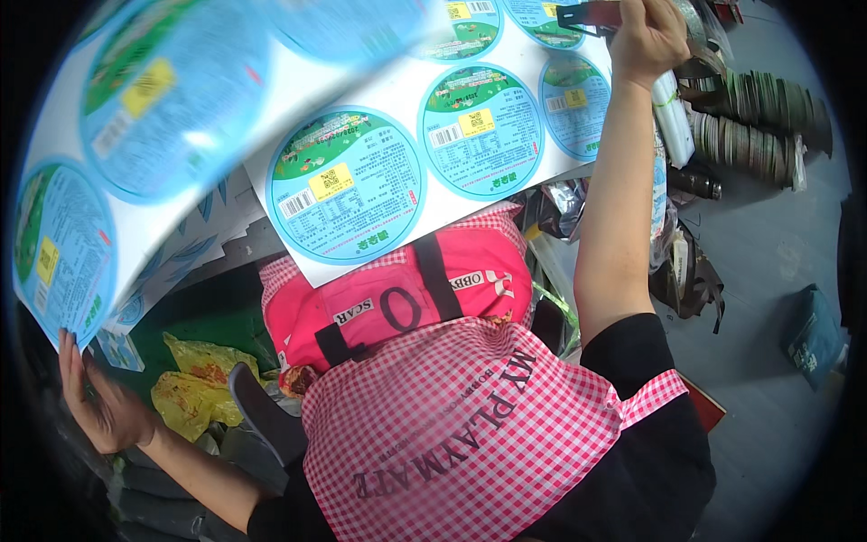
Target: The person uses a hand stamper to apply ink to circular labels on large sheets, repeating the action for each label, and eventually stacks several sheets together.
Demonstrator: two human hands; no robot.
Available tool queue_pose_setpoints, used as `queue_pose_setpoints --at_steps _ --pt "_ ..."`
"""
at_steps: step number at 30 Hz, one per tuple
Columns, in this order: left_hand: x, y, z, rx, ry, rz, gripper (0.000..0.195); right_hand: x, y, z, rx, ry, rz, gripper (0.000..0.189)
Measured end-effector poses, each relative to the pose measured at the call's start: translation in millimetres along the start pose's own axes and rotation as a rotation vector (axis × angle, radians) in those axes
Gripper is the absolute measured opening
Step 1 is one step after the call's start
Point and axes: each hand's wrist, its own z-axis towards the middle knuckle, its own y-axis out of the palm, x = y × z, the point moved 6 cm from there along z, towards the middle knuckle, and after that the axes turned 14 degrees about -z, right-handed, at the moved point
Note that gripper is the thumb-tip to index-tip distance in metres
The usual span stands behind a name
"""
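My left hand point(101, 406) holds the lower corner of a large printed sheet point(176, 183) between its fingertips. That sheet is lifted, curved and partly blurred, with round blue and green label prints. A second sheet of the same prints point(420, 227) lies flat beneath and to the right, its near corner over the table edge. At the upper right, my right hand point(650, 40) is closed around a dark red and black handled tool point(589, 15), whose kind I cannot tell. The tool's black end is over the sheet's right part.
Stacks of round cut pieces point(758, 129) lie at the right, near a dark bag point(687, 271) and a teal bag point(813, 332). More printed sheets point(196, 251) lie under the lifted one. A yellow plastic bag point(203, 386) and a chair's armrest point(261, 413) are at lower left.
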Motion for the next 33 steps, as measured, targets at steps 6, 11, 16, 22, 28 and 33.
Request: queue_pose_setpoints --at_steps 6,11,16,22,28,33 --pt "2 57 -5 -0.052 -0.177 0.105 0.018 1 50 -40 -0.097 0.037 -0.126 0.011" --pt "8 134 -7 -0.279 -0.280 0.007 0.021 -59 31 -19 0.002 0.093 0.134 0.009" --pt "89 189 17 -0.520 -0.039 -0.235 0.081 -136 63 -48 -0.090 -0.104 -0.022 0.006" --pt "133 223 10 -0.703 0.083 -0.322 0.097 -191 53 -22 0.046 -0.148 0.300 0.007" --pt "140 220 31 -0.725 0.106 -0.314 0.081 -227 74 -40 -0.039 -0.125 0.347 0.007" --pt "124 218 51 -0.718 0.178 -0.382 0.047 -152 28 -7 0.051 0.037 0.417 0.014"
